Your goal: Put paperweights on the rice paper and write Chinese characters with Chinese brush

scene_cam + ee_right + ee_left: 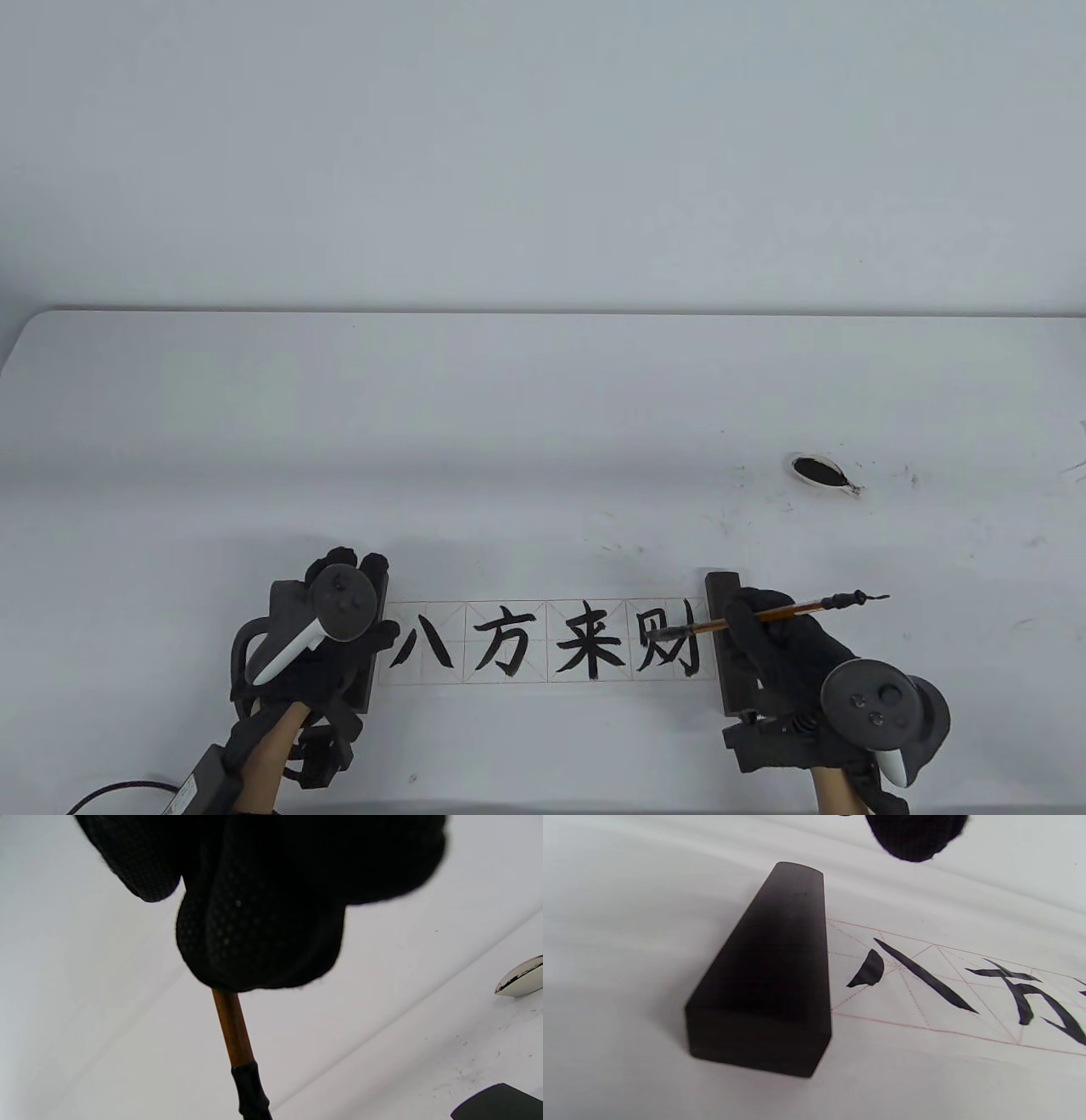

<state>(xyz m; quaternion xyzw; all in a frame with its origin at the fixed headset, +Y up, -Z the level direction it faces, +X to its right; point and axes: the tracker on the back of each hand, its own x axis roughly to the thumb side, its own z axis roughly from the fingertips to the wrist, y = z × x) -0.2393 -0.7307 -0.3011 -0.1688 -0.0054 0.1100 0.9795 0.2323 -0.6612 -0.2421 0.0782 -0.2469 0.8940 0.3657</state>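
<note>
The right hand (776, 645) grips the brush (764, 615), its long axis along the bench's front edge, tip leftward over the last character (670, 645). The left hand (331, 628) lies flat, fingers relaxed, on the left paperweight (768, 984).

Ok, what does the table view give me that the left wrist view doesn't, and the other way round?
Only the table view shows both hands, left hand on the left paperweight, right hand gripping the brush, plus the right paperweight, the ink dish and all four characters. Only the left wrist view shows the left paperweight's near end face and its edge lying on the rice paper, close up. Both show that paperweight, the paper's red grid and the first two characters.
</note>
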